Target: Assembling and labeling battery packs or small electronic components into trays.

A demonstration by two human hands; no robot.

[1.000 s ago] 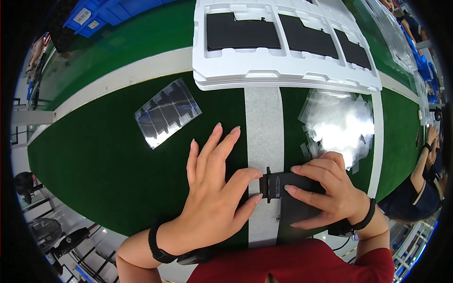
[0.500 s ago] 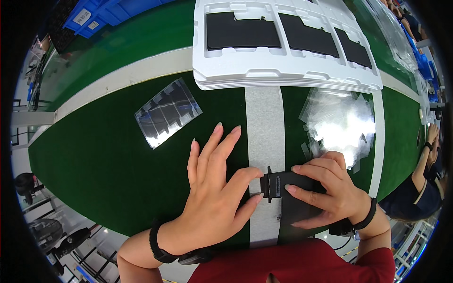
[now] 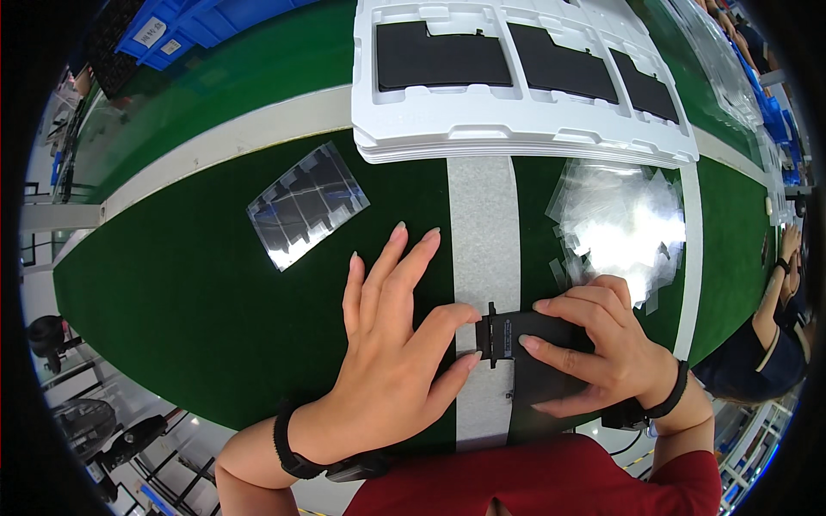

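A flat black L-shaped part (image 3: 535, 378), which looks like a battery pack, lies across the pale strip and green mat in front of me. My left hand (image 3: 387, 357) pinches its narrow left end between thumb and forefinger, the other fingers stretched out over the mat. Close to that end, a thin dark strip (image 3: 491, 335) crosses the part and sticks out past both edges. My right hand (image 3: 613, 348) grips the wider body from the right, fingers and thumb spread on its top. The palm hides the part's right side.
A stack of white moulded trays (image 3: 533, 129) at the back holds several similar black parts (image 3: 443, 60). Clear film pieces (image 3: 619, 228) are heaped at right; a clear strip sheet (image 3: 307, 208) lies at left. Blue bins (image 3: 198, 30) stand far left. Another person (image 3: 748, 344) is at far right.
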